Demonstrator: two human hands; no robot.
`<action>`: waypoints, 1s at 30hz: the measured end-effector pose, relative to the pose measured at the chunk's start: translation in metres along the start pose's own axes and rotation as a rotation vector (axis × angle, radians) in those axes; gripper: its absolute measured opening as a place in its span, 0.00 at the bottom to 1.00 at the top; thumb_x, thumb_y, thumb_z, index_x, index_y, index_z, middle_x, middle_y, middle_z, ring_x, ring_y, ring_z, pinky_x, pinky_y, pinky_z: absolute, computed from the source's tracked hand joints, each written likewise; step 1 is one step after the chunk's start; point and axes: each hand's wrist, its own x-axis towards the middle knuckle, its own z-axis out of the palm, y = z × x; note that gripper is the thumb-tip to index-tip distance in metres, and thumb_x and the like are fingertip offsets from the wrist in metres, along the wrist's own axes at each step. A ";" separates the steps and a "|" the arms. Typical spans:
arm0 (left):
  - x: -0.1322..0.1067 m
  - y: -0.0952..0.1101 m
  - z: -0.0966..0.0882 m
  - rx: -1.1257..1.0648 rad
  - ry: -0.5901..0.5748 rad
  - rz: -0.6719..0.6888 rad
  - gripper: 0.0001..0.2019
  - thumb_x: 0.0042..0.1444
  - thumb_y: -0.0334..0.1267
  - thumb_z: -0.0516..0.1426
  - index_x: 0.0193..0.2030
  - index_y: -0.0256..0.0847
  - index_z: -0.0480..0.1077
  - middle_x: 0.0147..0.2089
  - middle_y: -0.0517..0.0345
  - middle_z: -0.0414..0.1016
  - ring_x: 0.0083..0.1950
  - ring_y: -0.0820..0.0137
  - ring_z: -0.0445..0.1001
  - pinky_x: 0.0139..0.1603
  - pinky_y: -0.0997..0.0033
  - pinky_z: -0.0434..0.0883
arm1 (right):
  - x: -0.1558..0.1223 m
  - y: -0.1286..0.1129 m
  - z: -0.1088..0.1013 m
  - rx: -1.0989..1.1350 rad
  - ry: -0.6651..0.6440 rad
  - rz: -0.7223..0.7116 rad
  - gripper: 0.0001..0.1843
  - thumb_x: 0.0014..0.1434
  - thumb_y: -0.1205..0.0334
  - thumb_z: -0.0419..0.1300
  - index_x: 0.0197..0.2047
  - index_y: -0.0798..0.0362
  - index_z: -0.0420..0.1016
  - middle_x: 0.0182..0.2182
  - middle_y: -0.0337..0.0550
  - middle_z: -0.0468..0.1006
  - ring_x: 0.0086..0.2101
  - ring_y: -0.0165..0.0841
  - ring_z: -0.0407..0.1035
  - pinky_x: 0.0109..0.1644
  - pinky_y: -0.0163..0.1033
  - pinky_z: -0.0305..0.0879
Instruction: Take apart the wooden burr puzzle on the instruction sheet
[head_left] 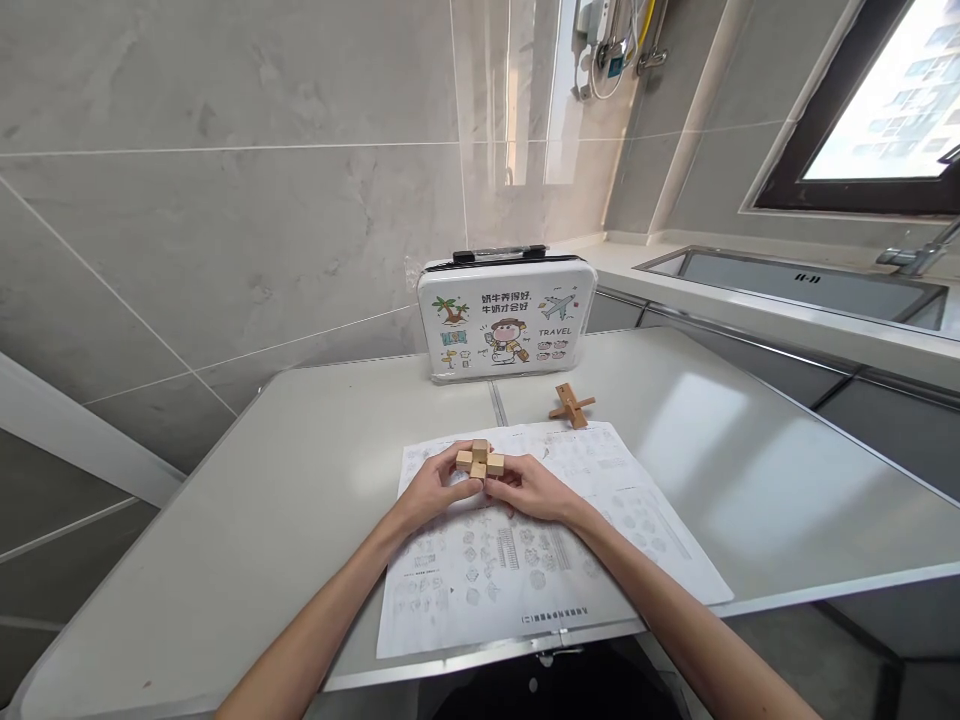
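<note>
Between both hands is a small wooden burr puzzle (480,458) made of light square-ended blocks that form a cross. My left hand (435,490) grips its left side, with the thumb along the near edge. On the other side my right hand (534,488) closes its fingers and thumb around the right part. Parts of the puzzle's underside are hidden by the fingers. Beneath the hands lies a large printed sheet (510,610) with rows of small diagrams. A darker wooden cross-shaped puzzle (572,405) rests just past the sheet's far edge, apart from both hands.
A white case (508,320) with cartoon pictures and a black handle stands upright at the back of the white folding table (315,450), near the tiled wall. To the right are a counter with a sink (795,285), a faucet (911,258) and a window (877,100).
</note>
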 end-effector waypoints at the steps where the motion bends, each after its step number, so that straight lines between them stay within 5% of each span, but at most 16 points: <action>1: 0.000 0.001 0.000 0.000 -0.006 0.008 0.27 0.58 0.53 0.68 0.60 0.43 0.75 0.61 0.45 0.75 0.63 0.51 0.72 0.67 0.52 0.67 | 0.000 -0.001 -0.001 0.075 -0.035 0.020 0.15 0.69 0.48 0.60 0.40 0.52 0.77 0.32 0.39 0.77 0.24 0.30 0.67 0.33 0.38 0.63; 8: 0.000 -0.003 0.000 0.038 0.019 0.056 0.27 0.54 0.52 0.71 0.57 0.44 0.76 0.59 0.46 0.75 0.61 0.53 0.72 0.65 0.56 0.67 | 0.001 -0.004 -0.004 0.236 0.043 0.073 0.19 0.58 0.46 0.72 0.39 0.53 0.78 0.25 0.33 0.69 0.23 0.28 0.61 0.28 0.35 0.57; 15: 0.000 0.003 0.001 0.043 -0.032 0.020 0.29 0.52 0.56 0.70 0.56 0.44 0.77 0.60 0.45 0.75 0.62 0.51 0.73 0.64 0.53 0.69 | -0.002 -0.013 -0.005 0.228 -0.077 0.082 0.21 0.61 0.41 0.67 0.34 0.52 0.78 0.22 0.34 0.68 0.24 0.30 0.61 0.30 0.37 0.60; 19: 0.000 0.002 0.001 0.047 -0.039 0.041 0.27 0.51 0.52 0.72 0.55 0.45 0.78 0.61 0.45 0.74 0.62 0.50 0.73 0.64 0.52 0.69 | 0.000 -0.009 -0.003 0.271 -0.035 0.113 0.21 0.55 0.43 0.72 0.42 0.52 0.79 0.26 0.34 0.70 0.24 0.28 0.59 0.29 0.36 0.60; 25: 0.001 -0.005 0.004 0.122 0.133 0.072 0.27 0.51 0.44 0.73 0.56 0.45 0.75 0.57 0.49 0.77 0.60 0.56 0.74 0.64 0.55 0.70 | 0.002 0.003 -0.003 0.244 0.156 0.107 0.18 0.55 0.50 0.72 0.36 0.50 0.70 0.22 0.30 0.69 0.22 0.28 0.61 0.28 0.34 0.57; 30: 0.000 -0.004 0.007 0.198 0.252 0.044 0.27 0.52 0.45 0.73 0.57 0.44 0.73 0.55 0.50 0.78 0.56 0.59 0.76 0.61 0.58 0.71 | 0.001 0.002 -0.005 0.196 0.155 0.054 0.15 0.62 0.50 0.67 0.46 0.51 0.75 0.25 0.33 0.76 0.24 0.31 0.70 0.36 0.39 0.67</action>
